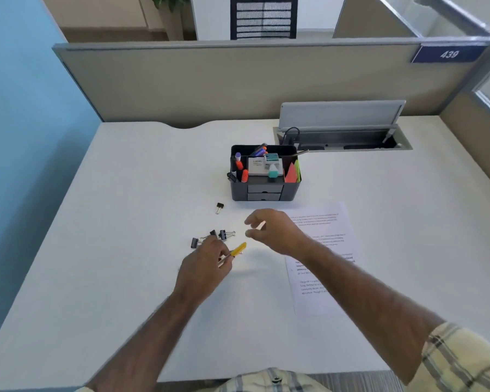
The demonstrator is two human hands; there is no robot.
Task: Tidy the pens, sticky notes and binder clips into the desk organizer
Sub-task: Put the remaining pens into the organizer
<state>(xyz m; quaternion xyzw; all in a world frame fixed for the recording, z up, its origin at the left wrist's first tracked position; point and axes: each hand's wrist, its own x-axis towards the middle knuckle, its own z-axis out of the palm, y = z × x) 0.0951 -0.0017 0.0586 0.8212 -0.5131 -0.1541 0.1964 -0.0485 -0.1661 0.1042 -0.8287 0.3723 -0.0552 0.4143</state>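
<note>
4 binder clips (226, 235) loose; 1 yellow pen (238, 248) held.

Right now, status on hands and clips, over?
Left hand grips yellow pen. Right hand hovers, grasp unclear. Four binder clips loose on desk, short of organizer. Printed sheet at right, not blocking.

White desk (130, 292), black organizer (265, 190), binder clips (219, 207), printed sheet (323, 258)
</note>
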